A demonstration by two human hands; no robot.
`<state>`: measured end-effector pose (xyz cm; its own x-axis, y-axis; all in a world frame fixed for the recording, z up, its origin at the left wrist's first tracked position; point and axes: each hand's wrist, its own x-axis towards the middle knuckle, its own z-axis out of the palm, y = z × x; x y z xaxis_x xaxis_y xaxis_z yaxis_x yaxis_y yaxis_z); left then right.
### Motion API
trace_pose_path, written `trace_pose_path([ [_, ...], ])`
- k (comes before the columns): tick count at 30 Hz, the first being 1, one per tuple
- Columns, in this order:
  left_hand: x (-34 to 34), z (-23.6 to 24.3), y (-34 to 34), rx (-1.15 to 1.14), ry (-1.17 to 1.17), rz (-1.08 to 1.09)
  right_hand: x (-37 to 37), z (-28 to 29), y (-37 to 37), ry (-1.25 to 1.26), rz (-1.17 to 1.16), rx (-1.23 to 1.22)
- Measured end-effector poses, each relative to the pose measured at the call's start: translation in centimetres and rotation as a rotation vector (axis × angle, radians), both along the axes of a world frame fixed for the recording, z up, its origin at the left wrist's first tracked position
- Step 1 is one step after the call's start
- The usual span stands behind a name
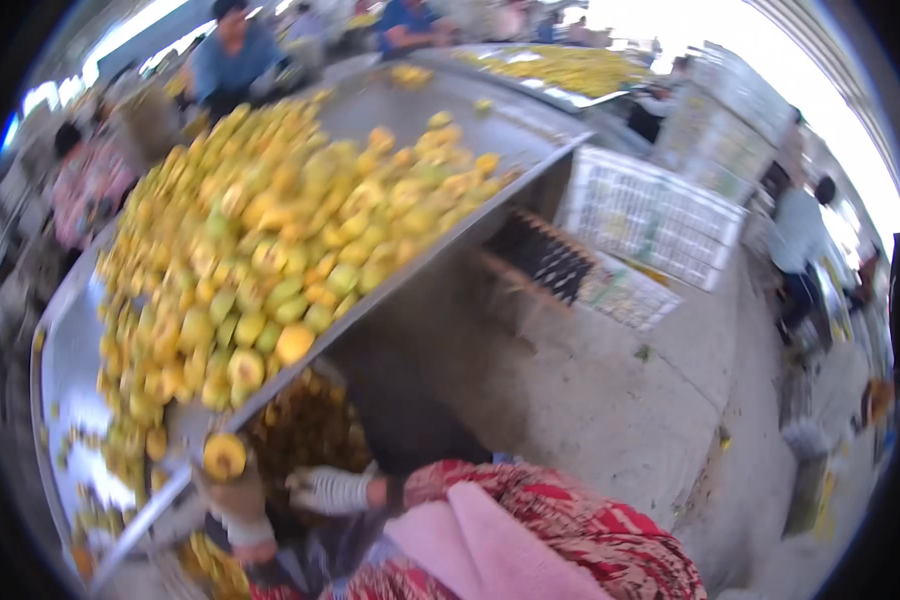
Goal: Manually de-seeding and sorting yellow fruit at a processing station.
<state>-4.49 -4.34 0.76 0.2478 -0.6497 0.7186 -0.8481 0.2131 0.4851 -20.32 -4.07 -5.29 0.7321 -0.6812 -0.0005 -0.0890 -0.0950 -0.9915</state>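
My left hand, in a pale glove, holds up a halved yellow peach at the near edge of a metal table. The cut face with its dark, round centre is visible. Just right of it is my right hand, in a white-and-grey striped glove; motion smears its fingers, and I cannot tell whether they grip anything. A large heap of yellow and greenish peach halves covers much of the table. Below the rim, next to my hands, a container holds brownish bits.
White plastic crates and a dark slatted crate stand right of the table on the concrete floor. Stacked crates rise behind. Several people work around, one in blue across the table. Yellow pieces lie low at left.
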Motion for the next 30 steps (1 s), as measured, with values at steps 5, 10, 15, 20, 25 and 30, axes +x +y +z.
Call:
trace_pose_path([
  [5,-1.4,-3.8,-0.9,0.113,0.450,-0.274,-1.2,2.2,0.4,-0.073,-0.265,0.112],
  [10,-3.1,-2.1,1.9,0.206,1.575,-0.429,0.1,3.8,-0.1,0.155,-0.148,0.178],
  [15,-3.5,-4.6,2.1,0.135,1.259,-0.253,1.0,3.2,-1.0,0.208,-0.107,0.123],
  [20,-3.2,-5.0,1.6,0.151,1.406,-0.246,0.9,1.7,-1.3,0.185,-0.193,-0.034],
  [25,-3.1,-5.4,1.6,0.183,1.230,-0.369,1.3,2.3,-2.5,-0.050,-0.275,0.624],
  [30,-2.4,-2.9,1.9,0.734,0.817,-0.220,0.3,1.3,-3.7,-0.137,-0.401,1.149],
])
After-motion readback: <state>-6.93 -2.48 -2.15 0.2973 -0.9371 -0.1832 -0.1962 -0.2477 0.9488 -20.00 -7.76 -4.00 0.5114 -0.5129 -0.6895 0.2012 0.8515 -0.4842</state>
